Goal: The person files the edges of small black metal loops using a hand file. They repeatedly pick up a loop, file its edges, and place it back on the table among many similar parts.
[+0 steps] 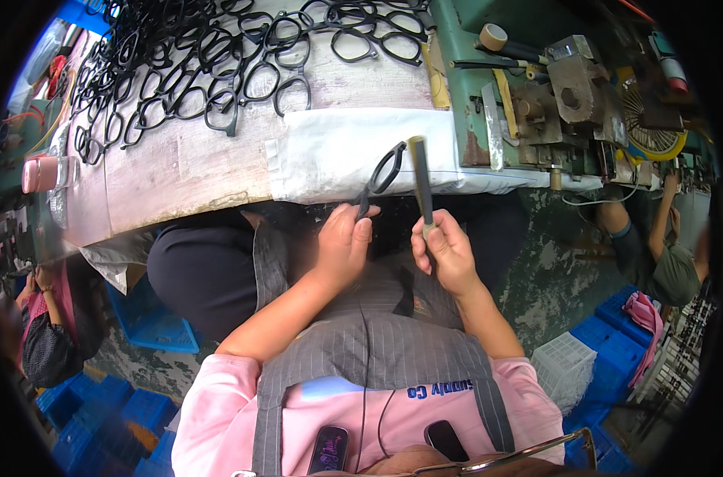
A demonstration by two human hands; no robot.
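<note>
My left hand (pixel 344 245) is closed on a black eyeglass frame (pixel 373 184), with one rim standing up above the fingers at a tilt. Part of the frame is covered by the fingers. In my right hand (pixel 449 253) I grip a long, flat, dark file (pixel 423 181) by its lower end, pointing up and away from me. Its upper end has a yellowish edge. The file stands just right of the rim, with a small gap between them. Both hands are in front of the table's near edge, above my lap.
Many black eyeglass frames (pixel 262 79) lie heaped on the pale table (pixel 202 163). White sheeting (pixel 338 147) covers the table's near edge. At the right stand a metal vise-like fixture (pixel 572 87) and a fan (pixel 651 119). Blue crates (pixel 604 350) sit on the floor; other people work at both sides.
</note>
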